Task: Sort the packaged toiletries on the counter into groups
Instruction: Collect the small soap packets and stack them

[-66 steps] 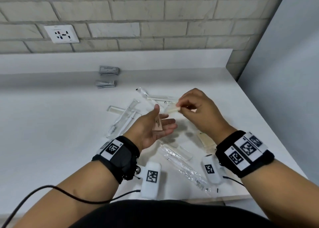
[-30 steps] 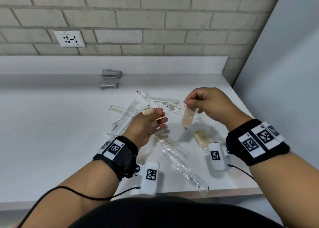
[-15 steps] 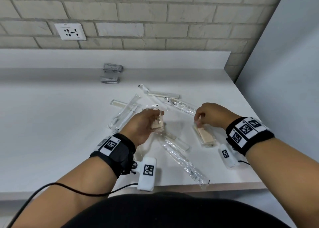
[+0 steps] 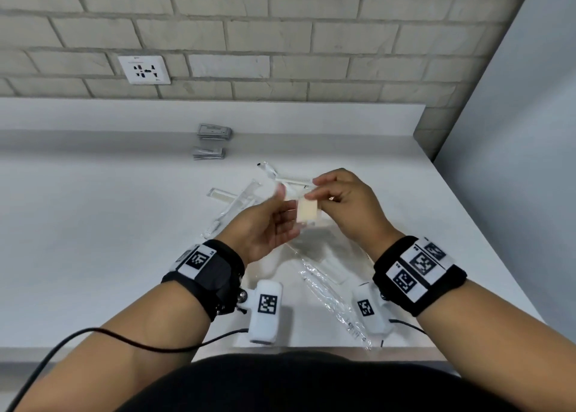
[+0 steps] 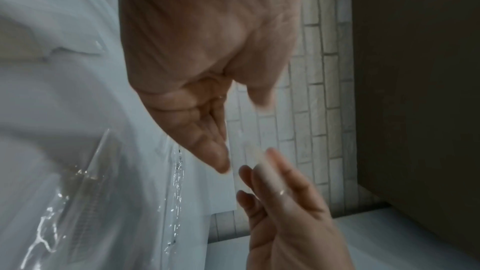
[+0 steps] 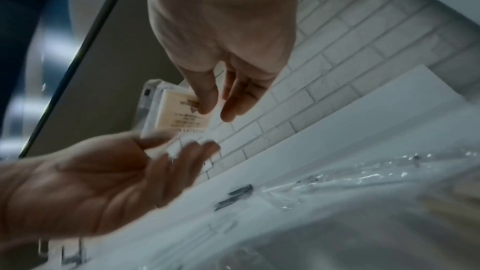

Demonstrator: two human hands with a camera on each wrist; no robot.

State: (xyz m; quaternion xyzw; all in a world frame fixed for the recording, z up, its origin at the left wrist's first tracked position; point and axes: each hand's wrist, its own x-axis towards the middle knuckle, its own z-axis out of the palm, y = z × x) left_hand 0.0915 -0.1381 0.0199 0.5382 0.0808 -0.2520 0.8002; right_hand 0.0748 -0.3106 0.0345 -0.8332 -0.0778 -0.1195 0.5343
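Packet [image 4: 307, 214] pinched by right hand [image 4: 349, 206]; left hand [image 4: 265, 227] open beneath; print visible only right-wrist view.

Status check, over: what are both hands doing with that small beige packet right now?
Right hand pinches beige packet by its top edge, above the counter. Left hand open beside it, fingers relaxed. Clear-wrapped toiletries lie loose below; nothing blocking.

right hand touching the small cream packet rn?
Touching. The right wrist view shows the right hand pinching the top edge of the small cream packet with thumb and fingertip; the head view agrees.
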